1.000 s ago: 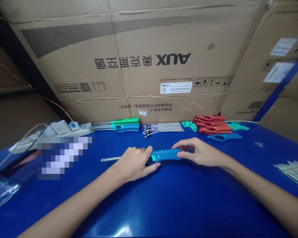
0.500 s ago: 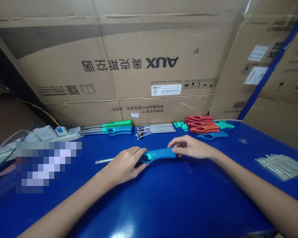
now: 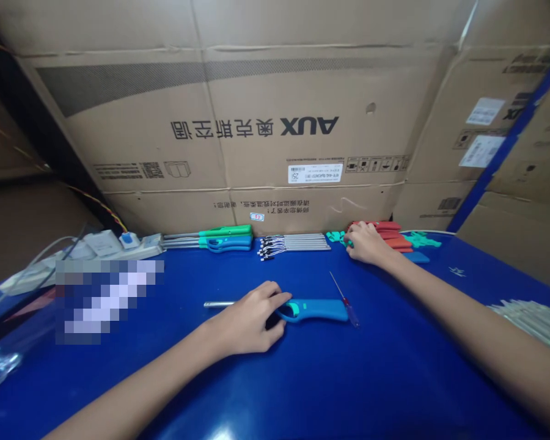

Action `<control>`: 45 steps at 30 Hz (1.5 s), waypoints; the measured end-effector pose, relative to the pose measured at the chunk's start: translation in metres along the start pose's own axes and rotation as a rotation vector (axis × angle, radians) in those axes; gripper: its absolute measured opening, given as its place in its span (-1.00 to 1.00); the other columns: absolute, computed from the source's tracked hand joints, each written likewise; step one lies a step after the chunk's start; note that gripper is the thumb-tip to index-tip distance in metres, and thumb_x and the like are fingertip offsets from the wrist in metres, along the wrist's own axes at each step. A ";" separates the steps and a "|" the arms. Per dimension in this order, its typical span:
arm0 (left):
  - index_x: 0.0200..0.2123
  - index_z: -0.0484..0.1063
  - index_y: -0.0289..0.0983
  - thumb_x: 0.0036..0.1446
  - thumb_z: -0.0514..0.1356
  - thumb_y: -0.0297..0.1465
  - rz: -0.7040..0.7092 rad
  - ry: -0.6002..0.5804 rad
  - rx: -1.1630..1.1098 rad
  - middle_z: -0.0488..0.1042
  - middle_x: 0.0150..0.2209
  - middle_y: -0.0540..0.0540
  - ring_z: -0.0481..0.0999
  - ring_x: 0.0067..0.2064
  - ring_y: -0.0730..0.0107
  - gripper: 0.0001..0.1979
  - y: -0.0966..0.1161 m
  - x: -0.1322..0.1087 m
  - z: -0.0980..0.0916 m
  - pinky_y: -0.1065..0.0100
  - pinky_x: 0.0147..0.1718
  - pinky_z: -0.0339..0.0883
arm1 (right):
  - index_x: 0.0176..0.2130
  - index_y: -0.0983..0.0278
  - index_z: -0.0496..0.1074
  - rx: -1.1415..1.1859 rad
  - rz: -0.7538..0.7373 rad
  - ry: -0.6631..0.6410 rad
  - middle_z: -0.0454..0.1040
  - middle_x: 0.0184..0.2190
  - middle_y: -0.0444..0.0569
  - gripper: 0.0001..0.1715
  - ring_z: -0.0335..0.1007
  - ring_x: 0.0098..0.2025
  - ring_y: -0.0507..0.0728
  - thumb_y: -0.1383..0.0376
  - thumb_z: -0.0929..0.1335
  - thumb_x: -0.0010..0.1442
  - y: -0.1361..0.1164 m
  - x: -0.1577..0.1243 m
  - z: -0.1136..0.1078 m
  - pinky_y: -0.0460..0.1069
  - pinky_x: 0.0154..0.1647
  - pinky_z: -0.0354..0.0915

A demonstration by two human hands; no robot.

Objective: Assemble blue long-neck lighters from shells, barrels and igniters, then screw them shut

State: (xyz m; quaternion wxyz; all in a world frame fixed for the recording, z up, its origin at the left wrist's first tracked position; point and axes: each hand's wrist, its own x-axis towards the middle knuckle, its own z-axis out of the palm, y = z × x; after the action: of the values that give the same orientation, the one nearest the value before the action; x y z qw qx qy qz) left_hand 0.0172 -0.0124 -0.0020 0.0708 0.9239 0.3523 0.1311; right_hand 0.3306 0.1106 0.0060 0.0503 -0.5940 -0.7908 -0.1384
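Blue lighter (image 3: 323, 310), left hand (image 3: 255, 315) curled round it, screwdriver (image 3: 353, 314) beside — right hand (image 3: 366, 244) at teal pieces (image 3: 333, 237), finger pinch unclear.

Table, blue (image 3: 302, 385) | lower centre: blue lighter (image 3: 323, 309), screwdriver (image 3: 353, 315) | mid-left: power strip (image 3: 147, 247), stacked lighters (image 3: 233, 232) | mid-centre: metal tubes (image 3: 307, 242), green parts (image 3: 334, 237) | right of centre: coloured handles (image 3: 389, 234) | right edge: pale sticks (image 3: 529, 321)

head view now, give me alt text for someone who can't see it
The left hand holds a blue plastic lighter with a metal tube on a glossy blue table, while the right hand is at small green plastic pieces beside red plastic casings. A thin, purple-handled screwdriver lies by the lighter's end.
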 end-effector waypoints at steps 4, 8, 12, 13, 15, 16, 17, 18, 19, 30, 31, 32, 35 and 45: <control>-0.05 0.47 -0.34 0.06 0.12 -0.48 0.009 -0.034 -0.031 0.42 -0.22 -0.15 0.45 -0.10 0.25 -0.64 0.004 -0.003 -0.003 0.32 -0.05 0.40 | -0.35 0.40 0.55 -0.068 -0.078 -0.004 0.52 -0.24 0.27 -0.74 0.28 -0.11 0.31 0.46 0.27 0.04 -0.005 0.007 0.004 0.09 -0.15 0.04; -0.06 0.47 -0.32 0.03 0.12 -0.49 0.000 -0.028 -0.065 0.42 -0.21 -0.15 0.44 -0.12 0.24 -0.64 0.006 -0.004 -0.002 0.31 -0.08 0.41 | -0.41 0.39 0.53 -0.078 -0.123 0.032 0.54 -0.38 0.23 -0.75 0.33 -0.23 0.25 0.48 0.26 0.03 -0.004 0.012 0.005 0.07 -0.23 0.05; -0.05 0.46 -0.33 0.00 0.12 -0.48 0.026 -0.020 -0.074 0.42 -0.24 -0.15 0.44 -0.15 0.21 -0.61 0.004 -0.004 0.000 0.28 -0.10 0.41 | -0.26 0.36 0.54 -0.020 -0.148 0.123 0.56 -0.32 0.20 -0.67 0.35 -0.20 0.29 0.42 0.22 0.10 -0.005 0.013 0.005 0.10 -0.20 0.14; -0.04 0.46 -0.34 -0.01 0.13 -0.47 0.028 -0.020 -0.078 0.42 -0.24 -0.16 0.44 -0.15 0.21 -0.59 0.004 -0.004 0.001 0.28 -0.10 0.41 | -0.19 0.36 0.53 0.008 -0.158 0.147 0.55 -0.27 0.20 -0.64 0.36 -0.18 0.29 0.39 0.21 0.14 -0.007 0.012 0.005 0.11 -0.18 0.18; -0.01 0.45 -0.35 -0.01 0.13 -0.45 0.027 -0.015 -0.099 0.42 -0.23 -0.16 0.43 -0.13 0.19 -0.56 0.004 -0.004 0.002 0.27 -0.10 0.41 | -0.08 0.33 0.50 0.076 -0.197 0.185 0.54 -0.19 0.16 -0.59 0.38 -0.13 0.25 0.34 0.18 0.21 -0.018 0.005 0.001 0.11 -0.11 0.25; 0.01 0.44 -0.35 0.00 0.14 -0.43 0.023 -0.012 -0.112 0.42 -0.21 -0.17 0.43 -0.12 0.19 -0.55 0.004 -0.004 0.002 0.27 -0.09 0.41 | -0.05 0.31 0.48 0.117 -0.226 0.199 0.53 -0.17 0.13 -0.59 0.39 -0.10 0.22 0.32 0.17 0.23 -0.025 0.000 -0.003 0.09 -0.08 0.28; 0.03 0.43 -0.36 0.01 0.14 -0.42 0.020 -0.009 -0.125 0.42 -0.19 -0.18 0.42 -0.09 0.18 -0.53 0.004 -0.005 0.003 0.26 -0.07 0.41 | -0.04 0.27 0.47 0.166 -0.263 0.212 0.52 -0.15 0.10 -0.60 0.40 -0.08 0.20 0.31 0.17 0.25 -0.034 -0.006 -0.007 0.07 -0.06 0.30; 0.05 0.41 -0.36 0.01 0.15 -0.41 0.018 -0.008 -0.136 0.42 -0.17 -0.19 0.42 -0.07 0.17 -0.52 0.005 -0.005 0.003 0.26 -0.04 0.40 | -0.05 0.28 0.46 0.295 -0.331 0.240 0.52 -0.14 0.10 -0.62 0.42 -0.08 0.20 0.31 0.17 0.25 -0.044 -0.012 -0.012 0.09 -0.04 0.32; 0.07 0.40 -0.37 0.02 0.15 -0.40 0.017 -0.008 -0.145 0.43 -0.15 -0.19 0.41 -0.05 0.16 -0.51 0.005 -0.005 0.003 0.25 -0.02 0.39 | -0.06 0.29 0.45 0.397 -0.374 0.252 0.52 -0.13 0.10 -0.64 0.43 -0.07 0.21 0.30 0.18 0.27 -0.053 -0.019 -0.017 0.10 -0.03 0.32; -0.07 0.41 -0.32 0.15 0.17 -0.34 -0.002 0.196 -0.168 0.51 -0.09 -0.20 0.47 -0.03 0.13 -0.71 0.001 -0.004 -0.001 -0.01 0.10 0.23 | -0.05 0.30 0.37 0.624 -0.547 0.206 0.53 -0.19 0.07 -0.74 0.47 -0.20 0.13 0.34 0.19 0.32 -0.105 -0.074 -0.024 -0.01 -0.18 0.35; -0.07 0.40 -0.32 0.18 0.15 -0.35 0.000 0.227 -0.188 0.51 -0.09 -0.19 0.47 -0.04 0.15 -0.73 0.000 -0.003 -0.001 0.02 0.09 0.24 | -0.03 0.30 0.37 0.622 -0.581 0.213 0.53 -0.20 0.07 -0.73 0.46 -0.21 0.12 0.35 0.19 0.32 -0.108 -0.077 -0.023 -0.01 -0.19 0.34; -0.06 0.39 -0.30 0.21 0.14 -0.34 0.001 0.250 -0.225 0.51 -0.08 -0.19 0.48 -0.04 0.18 -0.74 0.000 -0.003 -0.001 0.07 0.06 0.27 | -0.02 0.31 0.36 0.628 -0.616 0.215 0.53 -0.21 0.07 -0.73 0.45 -0.22 0.12 0.36 0.19 0.33 -0.111 -0.079 -0.023 -0.02 -0.20 0.34; -0.01 0.34 -0.24 0.25 0.15 -0.28 -0.021 0.270 -0.422 0.54 -0.10 -0.11 0.51 -0.10 0.30 -0.72 0.000 -0.003 0.001 0.27 -0.08 0.37 | 0.00 0.32 0.36 0.670 -0.698 0.266 0.53 -0.25 0.04 -0.74 0.42 -0.25 0.10 0.36 0.21 0.34 -0.121 -0.083 -0.025 -0.02 -0.22 0.32; -0.14 0.51 -0.26 0.19 0.22 -0.36 0.016 0.212 -0.471 0.60 -0.22 -0.07 0.56 -0.23 0.36 -0.81 -0.014 0.000 -0.013 0.38 -0.19 0.40 | -0.10 0.33 0.42 0.675 -0.581 0.253 0.50 -0.33 -0.01 -0.70 0.39 -0.29 0.12 0.21 0.36 0.22 -0.116 -0.084 -0.030 0.04 -0.15 0.27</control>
State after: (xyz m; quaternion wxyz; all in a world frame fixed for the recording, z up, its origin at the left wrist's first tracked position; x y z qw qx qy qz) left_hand 0.0048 -0.0012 0.0069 0.2456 0.8658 0.3102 0.3064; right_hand 0.2421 -0.0055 -0.0047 0.2963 -0.2766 -0.9130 0.0470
